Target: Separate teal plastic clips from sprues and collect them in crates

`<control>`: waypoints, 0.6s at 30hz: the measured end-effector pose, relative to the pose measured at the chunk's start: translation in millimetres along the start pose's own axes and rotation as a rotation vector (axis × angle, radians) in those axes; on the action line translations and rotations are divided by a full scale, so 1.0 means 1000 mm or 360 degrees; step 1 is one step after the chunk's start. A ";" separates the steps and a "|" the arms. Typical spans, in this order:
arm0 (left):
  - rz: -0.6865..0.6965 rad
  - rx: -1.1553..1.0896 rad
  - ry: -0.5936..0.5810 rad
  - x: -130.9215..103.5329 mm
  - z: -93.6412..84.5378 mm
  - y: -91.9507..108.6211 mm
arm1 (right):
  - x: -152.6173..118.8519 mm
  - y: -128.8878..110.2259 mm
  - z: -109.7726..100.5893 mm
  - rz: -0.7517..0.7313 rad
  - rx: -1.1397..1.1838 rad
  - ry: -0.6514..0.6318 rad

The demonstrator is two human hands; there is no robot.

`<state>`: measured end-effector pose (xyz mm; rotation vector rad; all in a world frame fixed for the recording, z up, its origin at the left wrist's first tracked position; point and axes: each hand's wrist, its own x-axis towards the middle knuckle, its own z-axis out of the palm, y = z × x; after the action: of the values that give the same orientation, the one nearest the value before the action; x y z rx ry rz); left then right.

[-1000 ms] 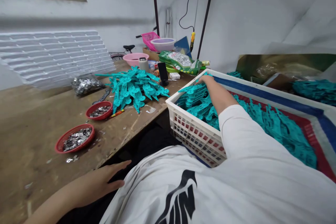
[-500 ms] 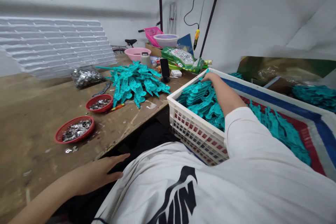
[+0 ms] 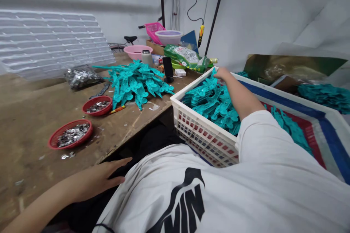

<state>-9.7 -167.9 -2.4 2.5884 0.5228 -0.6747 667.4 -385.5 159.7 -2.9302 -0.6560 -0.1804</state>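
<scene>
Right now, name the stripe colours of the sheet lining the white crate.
The sheet shows blue, whitish and red stripes, clearest in the head view.

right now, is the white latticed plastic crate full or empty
Not empty: thin teal plastic pieces lie heaped inside the crate. How full, I cannot tell; the right forearm hides part of it.

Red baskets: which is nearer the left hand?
Front red basket, nearer the left hand, loose metal bits beside it. The other red basket sits behind, by the orange stick.
</scene>
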 end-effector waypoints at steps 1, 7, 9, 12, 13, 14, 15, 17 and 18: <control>-0.0002 0.0002 -0.0002 -0.001 -0.002 0.002 | -0.003 0.001 0.001 0.0017 -0.0004 -0.0048; 0.0061 -0.0078 0.0075 0.002 0.003 -0.005 | -0.020 -0.010 0.015 0.0085 0.0204 -0.0468; 0.0087 -0.0079 0.0107 0.005 0.008 -0.014 | -0.022 -0.013 0.023 0.0067 0.0170 -0.0444; 0.0086 -0.0052 0.0136 0.010 0.014 -0.026 | -0.021 -0.011 0.033 0.0012 0.0136 -0.0319; 0.0082 -0.0044 0.0132 0.010 0.015 -0.028 | -0.020 -0.010 0.036 -0.0011 0.0136 -0.0280; 0.0078 -0.0040 0.0122 0.010 0.015 -0.028 | -0.020 -0.010 0.039 -0.0036 0.0138 -0.0237; 0.0073 -0.0036 0.0108 0.010 0.013 -0.027 | -0.019 -0.010 0.042 -0.0057 0.0141 -0.0187; 0.0056 -0.0019 0.0073 0.007 0.009 -0.020 | -0.018 -0.013 0.049 -0.0070 0.0148 -0.0093; 0.0044 -0.0006 0.0052 0.005 0.006 -0.015 | -0.018 -0.016 0.051 -0.0064 0.0156 -0.0053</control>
<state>-14.4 -157.0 -14.1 2.6025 0.4966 -0.6228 648.7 -370.2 108.5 -2.8338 -0.7081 -0.1010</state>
